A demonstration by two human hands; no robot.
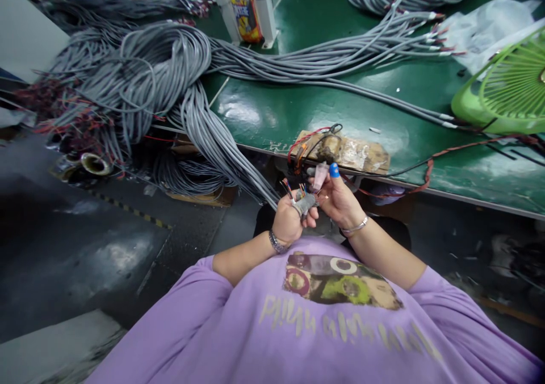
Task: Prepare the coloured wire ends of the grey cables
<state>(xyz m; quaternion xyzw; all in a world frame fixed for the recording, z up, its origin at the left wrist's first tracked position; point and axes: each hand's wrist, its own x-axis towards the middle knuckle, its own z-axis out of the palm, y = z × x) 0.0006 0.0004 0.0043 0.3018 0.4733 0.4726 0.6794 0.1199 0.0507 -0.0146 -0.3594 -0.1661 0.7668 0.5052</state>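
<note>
At the near edge of the green workbench (298, 105), a person in a lilac T-shirt works on the end of a grey cable (304, 204). The left hand (286, 220) is closed in a fist around the cable just below the bench edge. The right hand (339, 200), one fingertip in a blue finger cot (334, 170), pinches a small pale piece (320, 175) beside the bared coloured wires (298, 191); what the piece is cannot be made out. The cable runs off the bench's left end into a heap of grey cables (145, 77).

That heap looks like the main risk, since its weight could drag the end out of the fist. The thin wires could also bend or cross under the pinch. A taped block (353, 151) with looped leads sits on the bench edge just above the hands, where it could snag.
</note>
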